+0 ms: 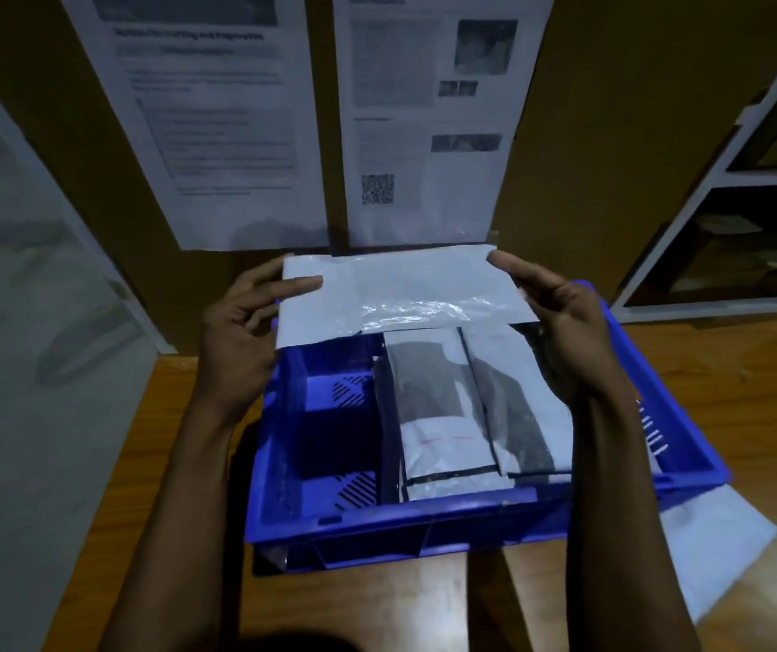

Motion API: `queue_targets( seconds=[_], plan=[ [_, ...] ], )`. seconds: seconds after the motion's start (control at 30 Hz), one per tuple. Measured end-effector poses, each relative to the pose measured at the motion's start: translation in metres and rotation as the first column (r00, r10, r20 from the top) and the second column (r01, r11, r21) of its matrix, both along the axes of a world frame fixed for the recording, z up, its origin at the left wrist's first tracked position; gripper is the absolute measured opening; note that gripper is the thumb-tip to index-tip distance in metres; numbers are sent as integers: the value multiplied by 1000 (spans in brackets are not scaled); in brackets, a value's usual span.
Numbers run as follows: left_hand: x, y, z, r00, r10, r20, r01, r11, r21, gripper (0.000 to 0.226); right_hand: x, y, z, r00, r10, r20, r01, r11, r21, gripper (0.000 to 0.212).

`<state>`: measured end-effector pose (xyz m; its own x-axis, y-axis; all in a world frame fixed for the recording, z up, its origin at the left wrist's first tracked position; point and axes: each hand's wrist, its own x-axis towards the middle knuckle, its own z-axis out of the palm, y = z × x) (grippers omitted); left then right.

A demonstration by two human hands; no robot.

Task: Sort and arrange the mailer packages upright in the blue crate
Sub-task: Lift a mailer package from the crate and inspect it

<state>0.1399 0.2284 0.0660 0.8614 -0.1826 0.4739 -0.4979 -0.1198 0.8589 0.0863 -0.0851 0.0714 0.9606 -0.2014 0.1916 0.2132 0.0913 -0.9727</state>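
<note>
Head view, near to far. Two bare forearms reach forward over a wooden table. At the near right, a white flat mailer lies on the table with one edge running beneath the blue crate, which stands at the table's centre.

Inside the crate, two mailers stand on edge in the right half, side by side and touching. The inner mailer and the outer mailer both lean toward the right wall, and dark contents show through their white film. In the left half the crate's slotted blue floor is visible.

Above the crate's far rim, the held mailer, white and glossy, is kept level with its long side across the view, its near edge overhanging the two standing mailers. The left hand pinches its left edge, thumb on the upper face and fingers beneath. The right hand clamps the right edge likewise, thumb tip near the far corner; its fingers are hidden under the film.

Behind stands a brown board bearing two printed sheets, text blurred, the right one with a QR code. A white shelf unit stands at far right.
</note>
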Motion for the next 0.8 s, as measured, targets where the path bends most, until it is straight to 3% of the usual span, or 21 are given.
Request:
queue_targets(
  seconds=[0.1,0.2,0.27,0.43,0.6,0.8],
  plan=[
    [5,-4,-15,998,69,-7,-68,997,34,31,-2,-4,-15,999,-34,8,34,994,-106,32],
    [-4,-15,-17,978,102,-182,-117,990,-75,18,-2,-5,-23,987,-155,-32,149,978,-145,7],
    [-10,-22,-18,963,88,-254,-128,981,-144,5,-1,-7,-25,984,-176,-37,168,971,-169,13],
    [-12,-26,-23,880,52,-472,-213,932,-294,18,0,-4,-24,990,-75,-122,61,991,-117,19],
    [-11,-22,-17,849,13,-529,-197,936,-293,27,-5,0,-19,983,-53,-175,31,992,-123,25],
    [2,-13,0,842,-69,-535,0,992,-127,23,-6,8,-6,986,-115,-125,33,851,-523,60]
  ],
)
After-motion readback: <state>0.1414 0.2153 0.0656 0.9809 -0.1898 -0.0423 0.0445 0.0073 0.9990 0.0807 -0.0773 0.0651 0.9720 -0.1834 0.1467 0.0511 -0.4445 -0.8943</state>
